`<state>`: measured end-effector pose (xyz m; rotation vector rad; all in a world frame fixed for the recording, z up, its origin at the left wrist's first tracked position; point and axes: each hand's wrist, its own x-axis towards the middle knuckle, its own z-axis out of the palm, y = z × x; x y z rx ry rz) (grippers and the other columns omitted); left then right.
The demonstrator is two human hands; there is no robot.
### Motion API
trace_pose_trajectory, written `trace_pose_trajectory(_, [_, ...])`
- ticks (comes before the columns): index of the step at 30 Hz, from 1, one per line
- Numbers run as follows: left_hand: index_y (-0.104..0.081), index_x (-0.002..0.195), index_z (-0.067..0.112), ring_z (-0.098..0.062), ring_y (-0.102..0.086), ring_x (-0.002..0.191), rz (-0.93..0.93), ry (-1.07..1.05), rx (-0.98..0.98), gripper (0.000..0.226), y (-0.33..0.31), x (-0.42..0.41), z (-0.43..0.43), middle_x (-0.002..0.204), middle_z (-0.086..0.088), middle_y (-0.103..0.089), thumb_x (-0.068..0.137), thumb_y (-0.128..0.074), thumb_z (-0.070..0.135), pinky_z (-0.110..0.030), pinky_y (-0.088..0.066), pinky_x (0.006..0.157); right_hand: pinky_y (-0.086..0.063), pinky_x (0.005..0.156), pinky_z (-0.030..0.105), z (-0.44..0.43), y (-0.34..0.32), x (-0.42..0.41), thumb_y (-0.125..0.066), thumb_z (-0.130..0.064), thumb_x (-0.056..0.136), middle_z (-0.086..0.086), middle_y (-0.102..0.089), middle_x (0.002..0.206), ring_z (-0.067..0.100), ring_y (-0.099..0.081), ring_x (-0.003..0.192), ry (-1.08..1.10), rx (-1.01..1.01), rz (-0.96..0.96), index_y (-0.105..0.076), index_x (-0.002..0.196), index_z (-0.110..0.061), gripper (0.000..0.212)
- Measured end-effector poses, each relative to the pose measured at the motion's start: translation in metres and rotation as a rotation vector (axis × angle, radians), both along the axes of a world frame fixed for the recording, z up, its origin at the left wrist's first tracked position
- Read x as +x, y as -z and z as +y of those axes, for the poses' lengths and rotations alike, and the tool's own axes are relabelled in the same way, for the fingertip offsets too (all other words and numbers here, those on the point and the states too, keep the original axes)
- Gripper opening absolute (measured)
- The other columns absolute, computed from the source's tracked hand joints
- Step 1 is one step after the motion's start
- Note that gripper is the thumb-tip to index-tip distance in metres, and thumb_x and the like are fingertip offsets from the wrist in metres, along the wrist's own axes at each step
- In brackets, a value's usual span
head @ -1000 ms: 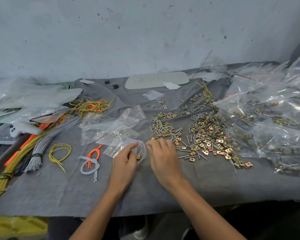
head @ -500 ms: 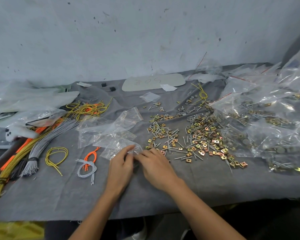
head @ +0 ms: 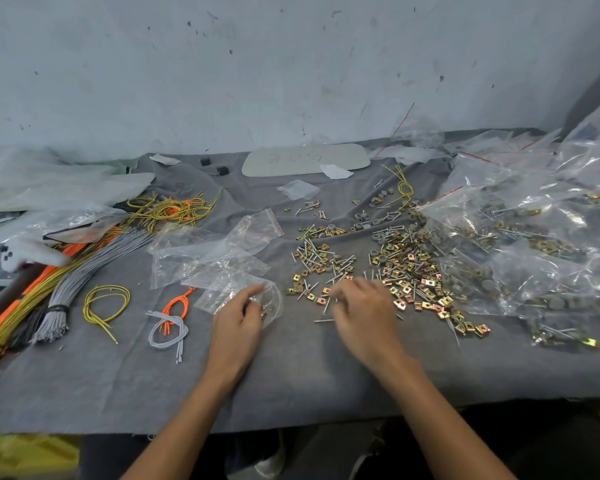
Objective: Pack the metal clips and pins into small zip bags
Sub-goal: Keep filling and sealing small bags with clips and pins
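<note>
Gold metal clips (head: 411, 271) and thin silver pins (head: 314, 258) lie scattered in a heap on the grey cloth, right of centre. My left hand (head: 238, 320) pinches the mouth of a small clear zip bag (head: 232, 291) lying flat on the cloth; a clip or two shows inside it by my fingers. My right hand (head: 362, 311) is blurred, palm down over the near edge of the clips and pins, fingers curled onto them. Whether it holds any I cannot tell. More empty zip bags (head: 219, 247) lie just behind the held one.
Filled clear bags (head: 534, 237) pile up at the right. Yellow, orange and grey wire bundles (head: 63, 292) lie at the left, with small loops (head: 168, 323) near my left hand. A pale plate (head: 305, 160) rests by the wall. The cloth's front edge (head: 291, 420) is close to me.
My right hand has left the bag's mouth and moved right onto the clips and pins. My left hand has stayed on the bag.
</note>
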<state>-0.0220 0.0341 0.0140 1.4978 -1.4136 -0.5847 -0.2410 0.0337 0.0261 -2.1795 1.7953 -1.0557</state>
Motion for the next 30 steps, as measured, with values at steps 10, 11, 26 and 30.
trace_pose_trajectory(10, [-0.072,0.119,0.022,-0.002,-0.049,0.056,-0.015,-0.012,-0.015,0.035,0.000,-0.001,-0.002,0.062,0.019,-0.060,0.096,-0.051,0.005,-0.027,-0.040,0.060,-0.031,0.093,0.037,0.017,-0.002,-0.005,-0.040,-0.042,0.103,-0.012,-0.054,0.114,0.018,-0.040,0.105,-0.036,0.155,0.319,-0.055,0.104,-0.035,0.017])
trace_pose_trajectory(11, [-0.072,0.119,0.022,-0.002,-0.049,0.056,-0.020,-0.014,-0.015,0.035,0.000,-0.001,-0.002,0.061,0.020,-0.060,0.096,-0.051,0.005,-0.026,-0.040,0.060,-0.031,0.092,0.036,0.018,-0.002,-0.001,-0.039,-0.042,0.103,-0.012,-0.054,0.113,0.018,-0.041,0.104,-0.039,0.136,0.311,-0.054,0.103,-0.033,0.017])
trace_pose_trajectory(26, [-0.069,0.124,0.017,-0.027,-0.068,0.098,-0.094,-0.003,-0.061,0.036,-0.005,-0.005,0.004,0.102,-0.007,-0.076,0.095,-0.053,0.003,-0.043,-0.053,0.093,-0.033,0.095,0.037,-0.005,-0.007,0.082,-0.040,-0.040,0.104,0.002,-0.056,0.116,0.026,-0.046,0.110,-0.161,0.094,0.260,-0.062,0.121,-0.025,0.032])
trace_pose_trajectory(30, [-0.060,0.131,0.025,-0.010,-0.062,0.069,-0.094,-0.025,-0.087,0.042,-0.005,-0.005,0.006,0.070,0.004,-0.064,0.092,-0.059,0.008,-0.038,-0.053,0.075,-0.038,0.093,0.037,0.003,-0.007,0.067,-0.047,-0.034,0.102,-0.003,-0.059,0.110,0.023,-0.048,0.102,-0.155,0.045,0.135,-0.066,0.117,-0.028,0.025])
